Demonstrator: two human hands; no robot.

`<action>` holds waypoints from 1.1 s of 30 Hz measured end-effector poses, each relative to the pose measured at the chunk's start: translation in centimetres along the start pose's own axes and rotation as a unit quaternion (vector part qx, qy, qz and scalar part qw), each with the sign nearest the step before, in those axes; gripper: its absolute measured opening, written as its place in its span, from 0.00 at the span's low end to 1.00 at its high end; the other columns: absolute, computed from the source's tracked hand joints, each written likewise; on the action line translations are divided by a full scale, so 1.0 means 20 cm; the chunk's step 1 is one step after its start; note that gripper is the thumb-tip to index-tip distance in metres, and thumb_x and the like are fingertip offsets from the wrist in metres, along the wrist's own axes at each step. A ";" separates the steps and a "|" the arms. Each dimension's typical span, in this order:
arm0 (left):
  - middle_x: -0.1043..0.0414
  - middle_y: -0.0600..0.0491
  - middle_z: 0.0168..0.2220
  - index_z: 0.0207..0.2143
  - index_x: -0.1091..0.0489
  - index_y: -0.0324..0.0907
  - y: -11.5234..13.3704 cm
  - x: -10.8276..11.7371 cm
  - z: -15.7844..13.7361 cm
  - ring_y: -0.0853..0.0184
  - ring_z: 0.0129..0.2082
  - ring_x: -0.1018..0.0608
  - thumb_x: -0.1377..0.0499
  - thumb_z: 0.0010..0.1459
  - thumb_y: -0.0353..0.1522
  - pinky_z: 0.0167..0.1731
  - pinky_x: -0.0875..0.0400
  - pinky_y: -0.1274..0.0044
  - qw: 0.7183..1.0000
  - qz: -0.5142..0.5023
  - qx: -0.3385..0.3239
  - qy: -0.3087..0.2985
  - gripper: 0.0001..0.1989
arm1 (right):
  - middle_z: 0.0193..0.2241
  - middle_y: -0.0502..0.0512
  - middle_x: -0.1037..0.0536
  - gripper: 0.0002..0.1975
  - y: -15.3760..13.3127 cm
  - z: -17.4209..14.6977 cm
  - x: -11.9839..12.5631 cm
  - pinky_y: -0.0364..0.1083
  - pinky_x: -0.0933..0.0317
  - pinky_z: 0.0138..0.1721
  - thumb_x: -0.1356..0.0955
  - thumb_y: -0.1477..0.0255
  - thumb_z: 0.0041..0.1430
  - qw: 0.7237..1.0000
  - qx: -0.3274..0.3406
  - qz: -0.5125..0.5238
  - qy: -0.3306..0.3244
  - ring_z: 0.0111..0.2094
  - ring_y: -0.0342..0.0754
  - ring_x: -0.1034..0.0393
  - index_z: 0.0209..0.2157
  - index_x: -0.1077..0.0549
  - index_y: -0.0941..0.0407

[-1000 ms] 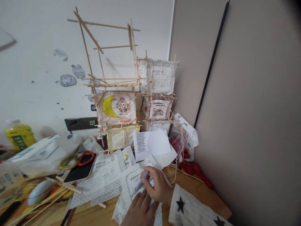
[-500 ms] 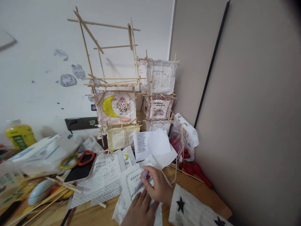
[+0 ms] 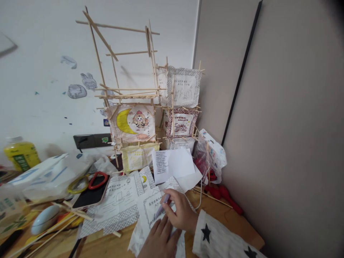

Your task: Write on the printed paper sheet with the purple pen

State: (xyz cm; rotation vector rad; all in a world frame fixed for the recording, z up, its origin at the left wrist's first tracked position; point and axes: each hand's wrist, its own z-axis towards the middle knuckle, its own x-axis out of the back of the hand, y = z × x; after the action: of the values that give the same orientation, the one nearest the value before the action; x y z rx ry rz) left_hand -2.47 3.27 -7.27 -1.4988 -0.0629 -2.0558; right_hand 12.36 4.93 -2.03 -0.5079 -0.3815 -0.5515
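Note:
My right hand (image 3: 180,210) is closed round a light purple pen (image 3: 162,206), whose tip is down on a white sheet of paper (image 3: 147,215) with a drawn border and written characters. Flat on the lower part of that sheet lies my left hand (image 3: 160,238), fingers stretched out just below the pen. Part of the writing is hidden under my hands. To the left rests another paper (image 3: 120,200) with a line drawing and a cross-hatched border. Behind the hands a handwritten page (image 3: 161,168) leans beside a stick frame (image 3: 129,96) hung with decorated paper panels (image 3: 135,123).
Left on the wooden table (image 3: 126,236) are a phone (image 3: 90,197), red-handled scissors (image 3: 98,180), a pale blue oval object (image 3: 45,219) and loose sticks. A yellow bottle (image 3: 21,154) stands at far left. A plastic bag (image 3: 212,154) and a red object (image 3: 231,200) are at right.
The view has shifted very slightly. Both hands stay in nearly the same place, the pen still on the paper.

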 end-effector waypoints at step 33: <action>0.34 0.45 0.50 0.56 0.43 0.45 0.01 0.00 0.00 0.54 0.48 0.30 0.47 0.47 0.23 0.46 0.34 0.63 1.000 -0.016 0.011 -0.008 0.31 | 0.34 0.56 0.25 0.16 0.00 0.01 0.00 0.45 0.34 0.35 0.39 0.74 0.59 1.000 0.009 0.002 0.004 0.30 0.46 0.31 0.50 0.40 0.57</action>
State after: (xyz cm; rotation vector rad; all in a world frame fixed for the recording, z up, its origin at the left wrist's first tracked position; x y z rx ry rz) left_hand -2.34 3.19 -7.35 -1.5103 -0.1147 -2.0614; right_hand 12.33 4.98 -1.90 -0.4886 -0.3766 -0.5451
